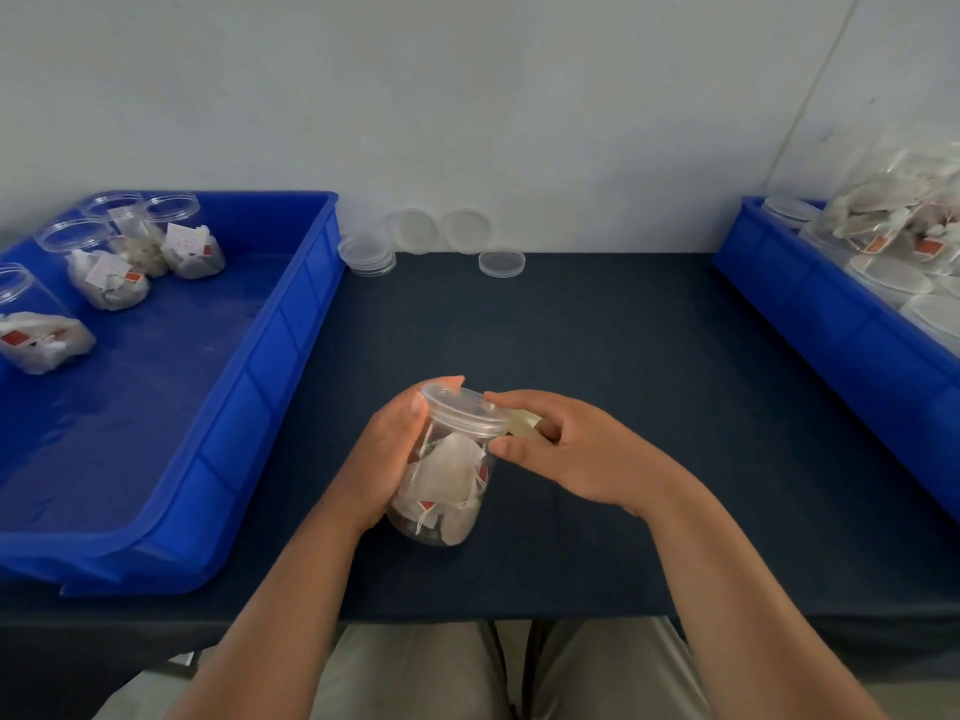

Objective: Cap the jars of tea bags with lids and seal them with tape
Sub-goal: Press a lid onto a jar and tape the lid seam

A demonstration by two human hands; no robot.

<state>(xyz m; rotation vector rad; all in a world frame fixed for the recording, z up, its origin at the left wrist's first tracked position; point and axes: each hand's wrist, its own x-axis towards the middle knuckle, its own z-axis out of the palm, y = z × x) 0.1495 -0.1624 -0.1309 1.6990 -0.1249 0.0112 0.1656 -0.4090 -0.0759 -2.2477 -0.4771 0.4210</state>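
Jar (441, 480) of tea bags front and centre, near the front edge of the dark table (623, 356), with a clear lid (460, 407) sitting on its mouth. Left hand (387, 459) wraps the jar's side, fingers curled round behind, thumb up by the lid. Right hand (566, 452) is in at the rim, index finger on top and thumb below, pinching the lid's edge. A pale yellowish piece (525, 423) shows between those fingers, too blurred to name. Left blue bin (218, 433) holds open jars (109, 272) of tea bags at its far end. Spare lids (368, 254) lie along the wall. Right blue bin (810, 304) holds more lids and tea bags.
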